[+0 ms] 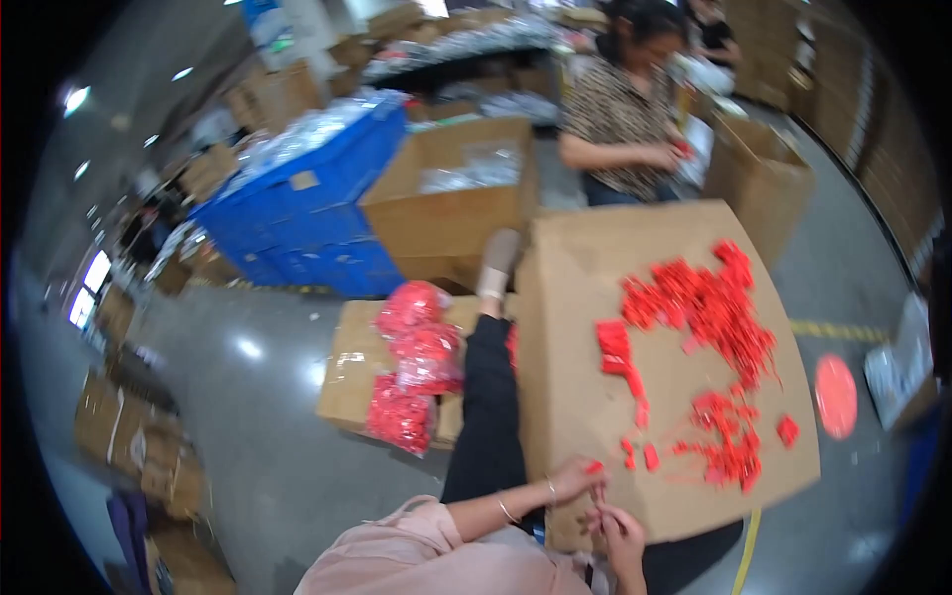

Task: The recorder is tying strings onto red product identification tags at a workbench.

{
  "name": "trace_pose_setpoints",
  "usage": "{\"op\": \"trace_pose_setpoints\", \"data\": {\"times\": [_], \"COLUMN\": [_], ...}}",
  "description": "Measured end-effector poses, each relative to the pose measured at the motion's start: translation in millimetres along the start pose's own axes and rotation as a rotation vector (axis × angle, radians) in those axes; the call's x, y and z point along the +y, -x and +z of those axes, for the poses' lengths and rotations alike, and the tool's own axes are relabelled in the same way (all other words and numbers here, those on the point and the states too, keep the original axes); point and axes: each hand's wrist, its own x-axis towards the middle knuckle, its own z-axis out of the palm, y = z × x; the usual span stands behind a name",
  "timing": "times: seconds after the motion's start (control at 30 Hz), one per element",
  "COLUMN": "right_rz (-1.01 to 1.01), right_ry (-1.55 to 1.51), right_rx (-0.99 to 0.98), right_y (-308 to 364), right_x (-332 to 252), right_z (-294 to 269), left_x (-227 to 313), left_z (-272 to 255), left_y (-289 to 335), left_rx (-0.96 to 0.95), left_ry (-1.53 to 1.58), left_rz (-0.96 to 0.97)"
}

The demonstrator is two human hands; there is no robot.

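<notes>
Fiddling with one tiny red piece, two-handed, at the near edge of a cardboard surface

Starting way over left: brown cartons (139, 436) on the floor, then a blue bin (297, 223) heaped with shiny clear packets, then an open carton (446, 213) right beside it. Nearer in, plump clear bags (426, 357) of red bits, sitting on a low carton just left of a black-trousered leg (486, 397).

Next up, the left hand (572, 480), by the near left corner of the cardboard surface (585, 268), fingers drawn in on a small red piece (594, 467). Just beside it, the right hand (620, 526), fingers bent, tips close together; no telling what's in them, if anything, way too small and blurry. Judging by the pose, probably in the middle of close fingertip work on that single piece. Seems to call for a light, steady left pinch and small, careful moves on the right.

As for looks: bright red, likely soft. Further right, a flat red bundle (615, 347) with a tail toward the near side, a couple of small red bits (651, 457), a co-worker's hands (664, 156) beyond with something red too, a tangled, stringy heap (699, 302), a looser scatter (734, 441) nearer, and one compact red lump (786, 430) by the right edge.
</notes>
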Motion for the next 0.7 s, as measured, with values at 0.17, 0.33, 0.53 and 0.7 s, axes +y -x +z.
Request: {"op": "trace_pose_setpoints", "data": {"times": [0.17, 0.33, 0.53, 0.7], "right_rz": [-0.138, -0.486, -0.445, -0.38], "right_ry": [-0.005, 0.568, 0.624, 0.539], "right_rx": [-0.038, 0.166, 0.147, 0.224], "right_y": [-20.9, -21.6, -22.0, -28.9], "right_x": [-7.7, -4.9, -4.1, 21.8], "right_z": [28.0, 12.6, 20.7, 9.1], "left_x": [2.3, 31.8, 43.7, 39.9], "left_z": [-38.3, -24.5, -13.0, -12.9], "left_y": [-2.9, 30.8, 39.1, 43.0], "left_rx": [-0.002, 0.275, 0.239, -0.052], "left_ry": [-0.268, -0.437, -0.351, -0.572], "left_rz": [0.04, 0.182, 0.486, 0.351]}}
